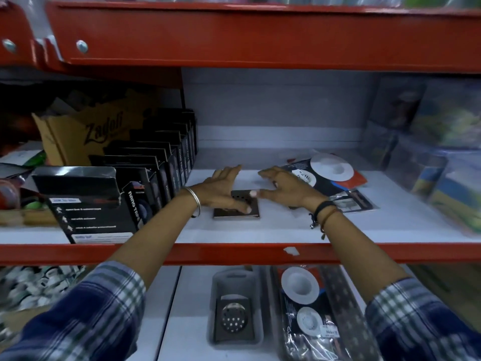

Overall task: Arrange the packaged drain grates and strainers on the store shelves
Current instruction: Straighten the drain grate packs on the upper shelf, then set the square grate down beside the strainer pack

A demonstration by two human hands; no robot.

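A square metal drain grate (235, 214) lies flat on the white middle shelf (286, 225). My left hand (221, 188) rests over its left side, thumb pressed on its top. My right hand (283, 187) hovers at its right edge, fingers spread, thumb touching the far corner. Packaged white strainers (330, 169) lie to the right on the same shelf. On the lower shelf sit another drain grate (234, 316) in a grey pack and a strainer pack (304, 303).
A row of black boxes (145, 173) stands at the left of the middle shelf, a cardboard box (78, 136) behind it. Blurred colourful packages (437, 152) fill the right side. A red shelf beam (234, 252) crosses below my wrists; another red beam (260, 35) hangs above.
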